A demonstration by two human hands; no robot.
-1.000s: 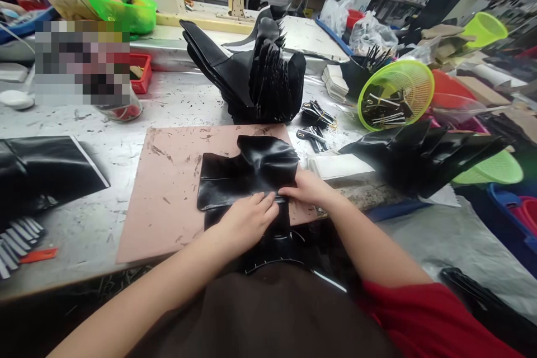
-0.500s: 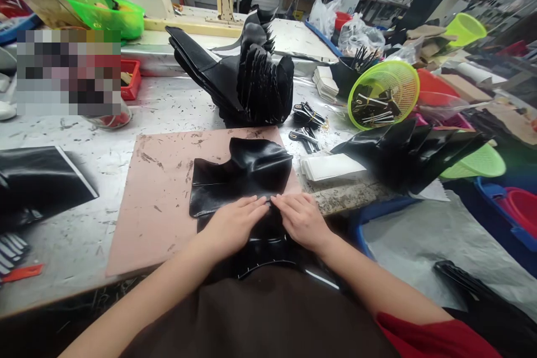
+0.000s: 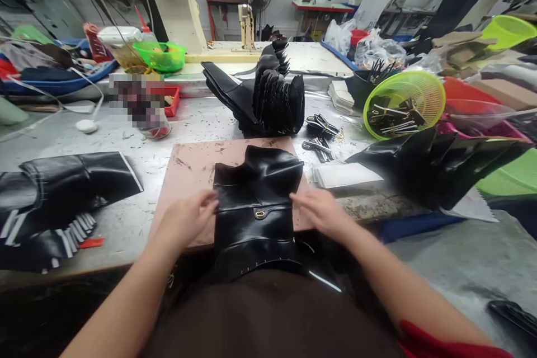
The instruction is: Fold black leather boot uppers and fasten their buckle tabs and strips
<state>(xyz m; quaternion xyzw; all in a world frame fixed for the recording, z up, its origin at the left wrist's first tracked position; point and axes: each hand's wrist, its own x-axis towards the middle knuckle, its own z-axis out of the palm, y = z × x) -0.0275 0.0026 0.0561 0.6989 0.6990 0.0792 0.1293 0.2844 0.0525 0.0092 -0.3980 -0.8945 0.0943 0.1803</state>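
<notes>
The left hand (image 3: 195, 215) and the right hand (image 3: 321, 210) work on either side of a black glossy piece (image 3: 255, 232), each with thumb and fingers drawn narrow, pinching its edge at the ends of a seam that runs across it. The piece's upper part lies flat on a pinkish board (image 3: 184, 173), which sits at the near edge of the counter (image 3: 121, 137); its lower part comes over that edge toward the person's dark brown apron (image 3: 268, 313). Between the hands, just below the seam, a small black tab with a gold-coloured eyelet (image 3: 260, 214) sits on the piece. Beyond the board stands a thick stack of black pieces (image 3: 279, 103), and to the right of it lie small bundled black straps (image 3: 322, 127). Near the board's right edge is a pile of white slips (image 3: 348, 175), with a fanned set of black pieces (image 3: 436, 168) just beside it. Behind these, a yellow-green basket (image 3: 438, 92) tilts toward the person, holding more straps. On the far left of the counter lie black pieces with white edging (image 3: 96, 173), an orange item (image 3: 91, 243) next to them. Farther back are a red tray (image 3: 174, 102) and a bright green basket (image 3: 157, 60).
</notes>
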